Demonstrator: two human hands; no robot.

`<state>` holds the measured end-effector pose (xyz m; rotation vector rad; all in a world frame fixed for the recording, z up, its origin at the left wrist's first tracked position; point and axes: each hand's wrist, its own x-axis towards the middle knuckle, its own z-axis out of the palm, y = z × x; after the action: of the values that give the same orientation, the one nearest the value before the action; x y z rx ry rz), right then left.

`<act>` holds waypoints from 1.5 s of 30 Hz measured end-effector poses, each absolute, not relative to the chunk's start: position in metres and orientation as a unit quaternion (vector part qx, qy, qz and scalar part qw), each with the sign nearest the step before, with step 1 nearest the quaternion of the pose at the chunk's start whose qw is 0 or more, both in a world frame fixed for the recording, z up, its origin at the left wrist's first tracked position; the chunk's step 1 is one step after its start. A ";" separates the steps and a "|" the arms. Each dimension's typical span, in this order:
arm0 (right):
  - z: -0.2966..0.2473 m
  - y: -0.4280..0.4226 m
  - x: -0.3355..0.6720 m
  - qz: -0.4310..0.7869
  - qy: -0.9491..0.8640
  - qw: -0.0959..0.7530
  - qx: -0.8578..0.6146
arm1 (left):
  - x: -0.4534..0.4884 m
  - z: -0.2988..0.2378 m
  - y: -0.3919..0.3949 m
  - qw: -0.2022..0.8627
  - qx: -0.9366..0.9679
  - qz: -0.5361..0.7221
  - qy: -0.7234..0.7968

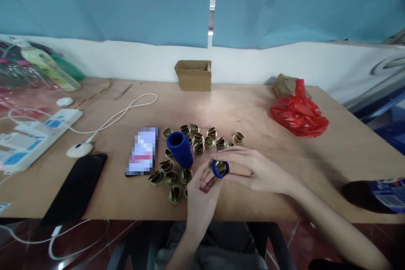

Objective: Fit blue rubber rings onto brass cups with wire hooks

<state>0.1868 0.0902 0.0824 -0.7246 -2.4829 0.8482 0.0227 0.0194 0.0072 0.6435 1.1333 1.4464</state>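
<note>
near centre: left hand [202, 196] curled round a blue ring [214, 170], brass piece [220, 167] seated inside | right hand [257, 173]: fingertips grasping the ring's right side | just left, slightly farther: ribbed blue stack [182, 152] amid loose brass pieces [171, 178] | farther right: red bag [299, 114] | far centre: open cardboard box [195, 81]

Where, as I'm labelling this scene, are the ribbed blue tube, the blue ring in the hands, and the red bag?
Ribbed blue tube [182, 155], head view: ribbed outer side.
Blue ring [214, 170], head view: rim's left side.
Red bag [299, 116], head view: crumpled middle.
</note>
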 end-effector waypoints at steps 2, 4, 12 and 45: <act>0.074 0.090 0.188 0.280 -0.895 0.218 -0.269 | 0.023 0.008 0.021 0.567 0.292 0.613 0.467; 0.065 0.091 0.189 0.264 -0.898 0.225 -0.271 | 0.021 0.008 0.022 0.573 0.309 0.616 0.444; 0.044 0.089 0.193 0.307 -0.863 0.248 -0.316 | 0.017 0.001 0.022 0.600 0.314 0.614 0.405; 0.033 0.083 0.190 0.542 -0.680 0.330 -0.368 | 0.027 0.007 0.021 0.558 0.358 0.564 0.492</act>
<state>0.1904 0.0831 0.0331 -0.9624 -1.7783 1.4179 0.0268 0.0211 0.0066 0.8453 1.1601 1.3296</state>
